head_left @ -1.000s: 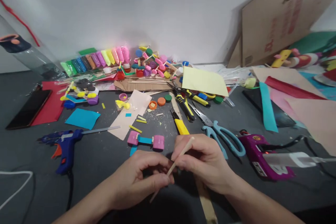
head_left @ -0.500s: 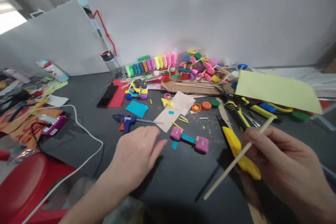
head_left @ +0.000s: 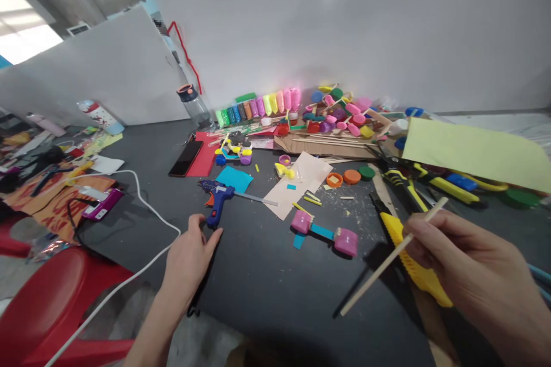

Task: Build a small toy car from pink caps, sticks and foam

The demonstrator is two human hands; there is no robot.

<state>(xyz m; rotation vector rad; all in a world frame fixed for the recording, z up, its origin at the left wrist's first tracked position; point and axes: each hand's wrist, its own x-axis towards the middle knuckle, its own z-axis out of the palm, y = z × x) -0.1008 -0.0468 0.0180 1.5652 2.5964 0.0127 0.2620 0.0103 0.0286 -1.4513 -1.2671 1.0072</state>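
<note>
My right hand (head_left: 460, 264) pinches a thin wooden stick (head_left: 391, 258) that slants down toward the front of the table. Under and beside that hand lies a yellow utility knife (head_left: 419, 264), partly hidden by my fingers. My left hand (head_left: 189, 252) is at the lower end of a blue hot glue gun (head_left: 219, 206), thumb and fingers apart on either side of its handle. A clear glue stick (head_left: 256, 198) juts from the gun's back. Between my hands, two pink blocks (head_left: 345, 241) are joined by a blue strip (head_left: 322, 231).
Toward the back lie colourful clay packets (head_left: 262, 106), a heap of clay-and-stick pieces (head_left: 344, 114) and cardboard (head_left: 318, 145). Pliers (head_left: 400, 183) lie at the right. A phone (head_left: 186, 158), a white cable (head_left: 146, 212) and a red stool (head_left: 55, 292) are at the left.
My left hand has moved left and back to the glue gun's handle, and the gun has turned slightly. My right hand keeps the stick. The view has shifted a little left.
</note>
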